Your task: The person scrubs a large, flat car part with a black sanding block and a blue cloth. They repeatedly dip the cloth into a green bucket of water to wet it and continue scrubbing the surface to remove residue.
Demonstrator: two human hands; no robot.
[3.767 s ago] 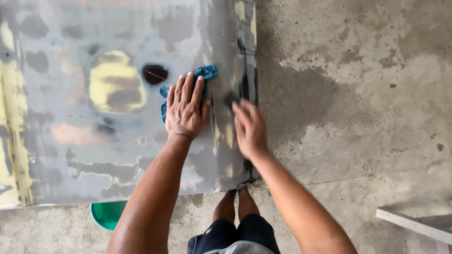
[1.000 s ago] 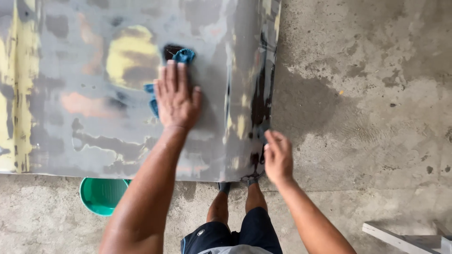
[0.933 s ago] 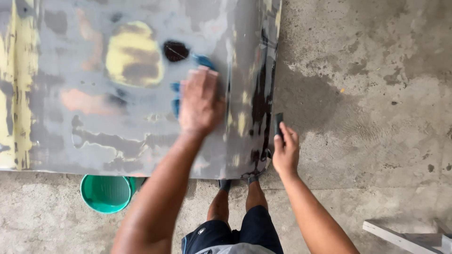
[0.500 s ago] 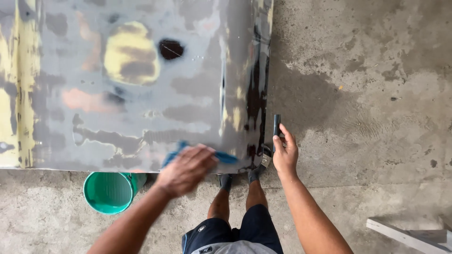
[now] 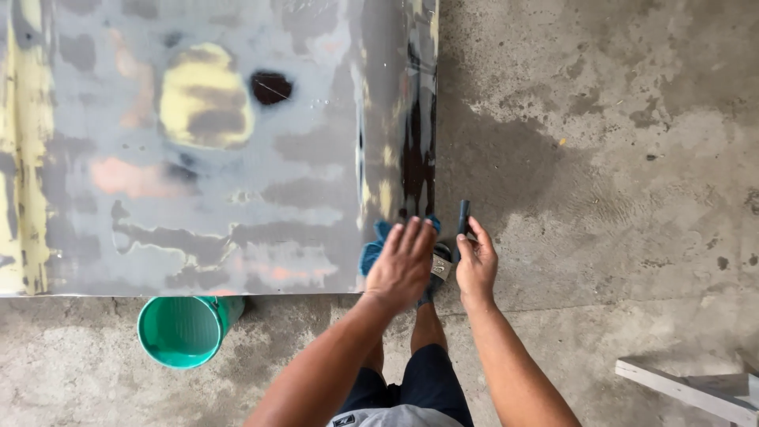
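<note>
Blue cloth (image 5: 378, 247): most of it is hidden under your left hand (image 5: 402, 267); only a crumpled edge shows at the fingers' left side and a scrap past the fingertips. It lies on the lower right corner of the metal panel (image 5: 198, 158), close to the panel's folded right edge. How large the cloth is cannot be made out.

Panel: grey, sanded, patched with yellow filler, pinkish spots and one dark round spot (image 5: 271, 87) in the upper middle. Its top and left side are cut off by the frame. The right edge looks glossy and dark, wet perhaps; you cannot tell for sure.

Left hand: flat, fingers spread and stretched, palm pressing the cloth down onto the panel. No closed grasp, just a flat press.

Right hand (image 5: 476, 265): off the panel's right edge, over the floor, fingers curled around a slim dark tool (image 5: 462, 219) that sticks up past the fingertips. What kind of tool it is stays unclear; its lower end is hidden by the hand.

Around: rough stained concrete floor (image 5: 617, 158); green bucket (image 5: 183, 330) half tucked under the panel's lower edge; pale board (image 5: 696, 391) cut off at the bottom right corner. Your legs show below, partly covered by your arms.
</note>
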